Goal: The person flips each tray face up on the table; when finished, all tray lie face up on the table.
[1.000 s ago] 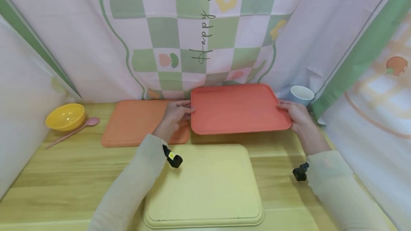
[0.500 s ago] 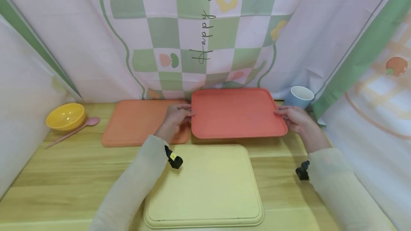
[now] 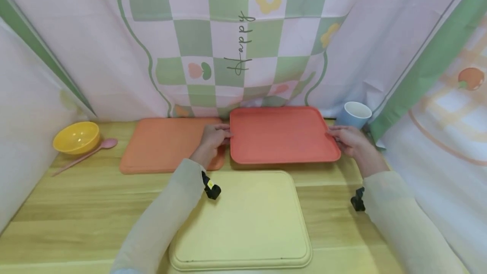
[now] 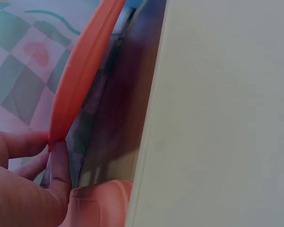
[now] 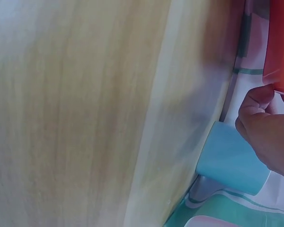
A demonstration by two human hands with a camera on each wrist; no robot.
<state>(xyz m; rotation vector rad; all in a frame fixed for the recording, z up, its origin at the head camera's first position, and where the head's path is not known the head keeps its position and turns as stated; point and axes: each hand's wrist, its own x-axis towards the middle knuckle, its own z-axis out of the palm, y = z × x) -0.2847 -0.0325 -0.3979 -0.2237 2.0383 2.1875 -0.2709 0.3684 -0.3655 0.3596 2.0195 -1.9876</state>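
Observation:
A red tray is held level between both hands, raised off the wooden table, as the gap beneath it in the wrist views shows. My left hand pinches its left rim between thumb and fingers; the left wrist view has the same tray edge-on in that grip. At the opposite short side, my right hand pinches the right rim. Behind that hand stands a light blue cup, also visible as a blue cup in the right wrist view.
An orange board lies at the back left, partly under my left hand. Nearest me is a pale yellow board. A yellow bowl and a pink spoon are at far left. A patterned curtain hangs behind the table.
The red tray has come down a little toward the table and its right end has shifted slightly left. Both hands have kept their hold. The boards, bowl, spoon and cup stay put.

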